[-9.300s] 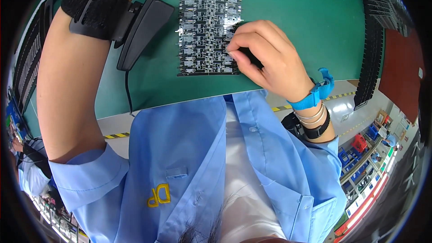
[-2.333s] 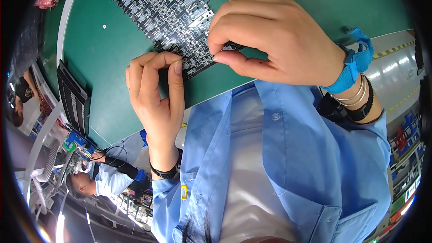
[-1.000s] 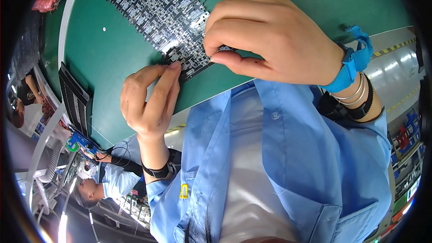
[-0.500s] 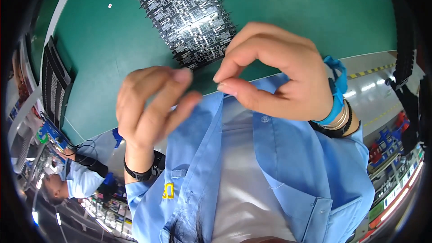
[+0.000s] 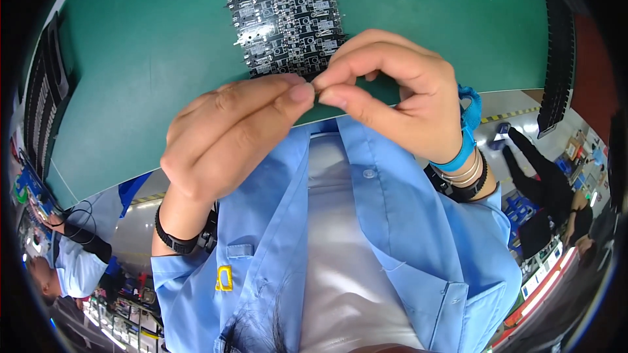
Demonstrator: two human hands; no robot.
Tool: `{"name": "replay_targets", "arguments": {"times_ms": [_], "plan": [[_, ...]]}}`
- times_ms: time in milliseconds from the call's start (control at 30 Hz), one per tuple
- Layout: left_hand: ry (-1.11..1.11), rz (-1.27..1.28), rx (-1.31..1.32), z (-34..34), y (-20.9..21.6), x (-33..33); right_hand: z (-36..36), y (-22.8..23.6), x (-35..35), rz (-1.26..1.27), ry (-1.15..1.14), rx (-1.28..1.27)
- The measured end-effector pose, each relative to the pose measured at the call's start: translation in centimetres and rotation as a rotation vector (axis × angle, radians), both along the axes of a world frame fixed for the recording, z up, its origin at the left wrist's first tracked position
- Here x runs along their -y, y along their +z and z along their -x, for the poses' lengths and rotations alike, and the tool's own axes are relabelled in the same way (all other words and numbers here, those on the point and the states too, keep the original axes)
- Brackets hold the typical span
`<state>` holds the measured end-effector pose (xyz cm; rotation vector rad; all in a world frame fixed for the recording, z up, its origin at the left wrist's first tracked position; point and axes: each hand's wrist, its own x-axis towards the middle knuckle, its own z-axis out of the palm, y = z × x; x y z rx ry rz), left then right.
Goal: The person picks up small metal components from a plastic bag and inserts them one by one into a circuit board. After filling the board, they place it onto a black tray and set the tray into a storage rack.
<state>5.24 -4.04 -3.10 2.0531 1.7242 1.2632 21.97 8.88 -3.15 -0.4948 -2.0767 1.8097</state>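
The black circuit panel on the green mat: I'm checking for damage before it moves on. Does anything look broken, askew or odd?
The circuit panel lies flat on the green mat, but its near edge is ragged and stepped. Both hands, left hand and right hand, pinch something too small to identify.

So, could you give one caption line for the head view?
Left hand and right hand meet fingertip to fingertip above a green mat beside a black component panel.

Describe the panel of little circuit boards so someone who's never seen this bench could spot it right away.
Start at the green mat covering the bench. At its top middle, just beyond both raised hands, lies the panel of circuit boards: a dark sheet gridded with tiny silvery components. The black trays at the mat's edges are plain ribbed strips; only the panel glitters.
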Motion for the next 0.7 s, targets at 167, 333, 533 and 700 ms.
{"name": "replay_targets", "arguments": {"times_ms": [167,333,533,700], "plan": [[0.132,0.014,0.049,0.1,-0.6,0.5,-0.3,-0.1,-1.6,-0.194,-0.006,0.025],[0.219,0.078,0.064,0.4,-1.2,2.0,-0.1,-0.4,-2.9,-0.645,0.069,0.076],[0.196,0.177,0.065,0.4,-1.1,2.6,0.8,-0.2,-3.7,-0.830,0.214,0.067],[0.008,0.049,-0.043,0.7,-1.8,2.2,1.1,-0.1,-4.0,-0.831,0.234,0.057]]}}
